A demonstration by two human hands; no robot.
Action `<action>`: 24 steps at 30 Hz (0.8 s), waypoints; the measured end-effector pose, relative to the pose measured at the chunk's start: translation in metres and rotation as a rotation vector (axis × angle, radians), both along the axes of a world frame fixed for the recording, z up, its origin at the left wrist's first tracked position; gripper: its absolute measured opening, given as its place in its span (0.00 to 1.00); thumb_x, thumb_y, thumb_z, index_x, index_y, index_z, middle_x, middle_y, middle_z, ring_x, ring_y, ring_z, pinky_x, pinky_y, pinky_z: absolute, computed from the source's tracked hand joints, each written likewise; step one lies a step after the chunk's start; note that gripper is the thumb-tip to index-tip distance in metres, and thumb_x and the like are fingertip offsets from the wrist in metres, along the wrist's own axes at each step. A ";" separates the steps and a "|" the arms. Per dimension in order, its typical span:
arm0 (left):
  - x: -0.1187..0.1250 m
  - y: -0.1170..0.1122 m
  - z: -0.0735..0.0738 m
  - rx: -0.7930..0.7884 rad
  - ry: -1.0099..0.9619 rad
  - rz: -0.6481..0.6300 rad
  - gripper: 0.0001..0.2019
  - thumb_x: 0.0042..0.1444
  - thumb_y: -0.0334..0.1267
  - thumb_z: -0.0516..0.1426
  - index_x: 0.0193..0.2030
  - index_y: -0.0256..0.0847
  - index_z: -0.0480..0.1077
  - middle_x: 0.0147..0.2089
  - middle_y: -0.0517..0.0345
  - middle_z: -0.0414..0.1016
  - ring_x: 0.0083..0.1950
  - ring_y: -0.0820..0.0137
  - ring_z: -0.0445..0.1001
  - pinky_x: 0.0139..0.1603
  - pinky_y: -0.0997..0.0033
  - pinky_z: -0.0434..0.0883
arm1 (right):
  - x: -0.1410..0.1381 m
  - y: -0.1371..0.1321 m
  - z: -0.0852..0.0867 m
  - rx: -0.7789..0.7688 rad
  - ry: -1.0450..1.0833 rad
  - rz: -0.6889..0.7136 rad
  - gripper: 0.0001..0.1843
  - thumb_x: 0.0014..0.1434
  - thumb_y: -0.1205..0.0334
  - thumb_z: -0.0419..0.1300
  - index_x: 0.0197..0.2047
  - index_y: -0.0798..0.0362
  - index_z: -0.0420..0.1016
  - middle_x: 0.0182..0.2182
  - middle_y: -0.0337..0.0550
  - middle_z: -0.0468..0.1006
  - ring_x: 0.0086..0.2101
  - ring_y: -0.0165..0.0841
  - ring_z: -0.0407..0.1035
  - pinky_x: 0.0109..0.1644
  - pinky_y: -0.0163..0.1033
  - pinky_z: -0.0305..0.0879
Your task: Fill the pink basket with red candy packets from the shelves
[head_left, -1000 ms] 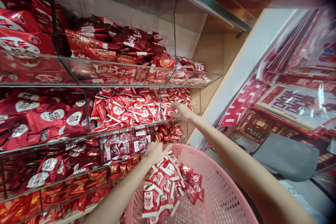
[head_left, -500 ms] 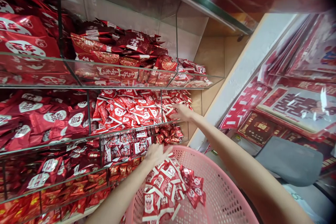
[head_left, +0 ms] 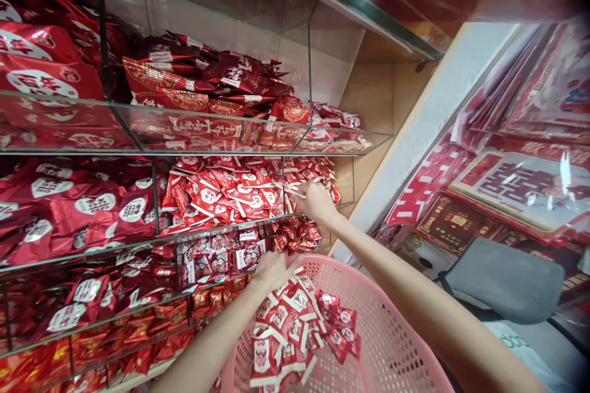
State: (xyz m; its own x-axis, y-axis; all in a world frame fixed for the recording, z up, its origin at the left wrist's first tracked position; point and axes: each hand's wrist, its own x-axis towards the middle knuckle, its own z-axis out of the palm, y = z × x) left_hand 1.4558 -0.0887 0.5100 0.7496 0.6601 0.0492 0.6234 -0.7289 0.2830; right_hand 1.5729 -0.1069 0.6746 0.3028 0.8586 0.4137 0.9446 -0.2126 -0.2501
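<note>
A pink perforated basket sits low in front of me with a pile of red-and-white candy packets in it. My left hand grips the basket's far rim beside that pile, fingers curled over the edge. My right hand reaches into the middle glass shelf compartment, where its curled fingers rest among matching red-and-white packets. I cannot see what, if anything, the right fingers hold.
Glass shelves with dividers hold heaps of red packets on several levels. Larger red bags fill the left side. At the right are red decorations in clear wrap and a grey chair seat.
My right hand has shifted slightly left and deeper among the shelf packets, fingers curling. The left hand stays on the basket rim.
</note>
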 end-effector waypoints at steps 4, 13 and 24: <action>0.000 -0.001 0.000 0.002 -0.007 -0.010 0.43 0.49 0.63 0.26 0.31 0.35 0.73 0.30 0.43 0.75 0.34 0.59 0.73 0.35 0.63 0.66 | -0.001 -0.005 0.006 -0.009 -0.089 0.016 0.14 0.52 0.65 0.50 0.17 0.56 0.65 0.21 0.45 0.69 0.23 0.27 0.58 0.28 0.33 0.47; 0.000 -0.001 0.003 0.002 0.012 0.002 0.43 0.49 0.63 0.25 0.32 0.35 0.72 0.33 0.43 0.75 0.37 0.59 0.73 0.38 0.63 0.66 | -0.018 -0.014 -0.003 -0.042 -0.116 0.056 0.22 0.59 0.56 0.44 0.19 0.56 0.67 0.19 0.43 0.69 0.21 0.27 0.58 0.29 0.34 0.49; 0.001 -0.001 0.005 -0.017 0.030 -0.008 0.42 0.49 0.63 0.26 0.32 0.35 0.72 0.32 0.44 0.75 0.36 0.59 0.73 0.37 0.64 0.65 | -0.035 -0.002 0.003 -0.244 -0.182 -0.095 0.09 0.57 0.67 0.49 0.39 0.56 0.68 0.36 0.55 0.72 0.39 0.39 0.67 0.38 0.37 0.57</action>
State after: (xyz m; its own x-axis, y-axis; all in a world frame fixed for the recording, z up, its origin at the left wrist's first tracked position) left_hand 1.4565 -0.0897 0.5149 0.7556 0.6549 0.0156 0.6261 -0.7290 0.2765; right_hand 1.5383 -0.1088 0.6776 0.3261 0.9108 0.2533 0.9423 -0.3347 -0.0098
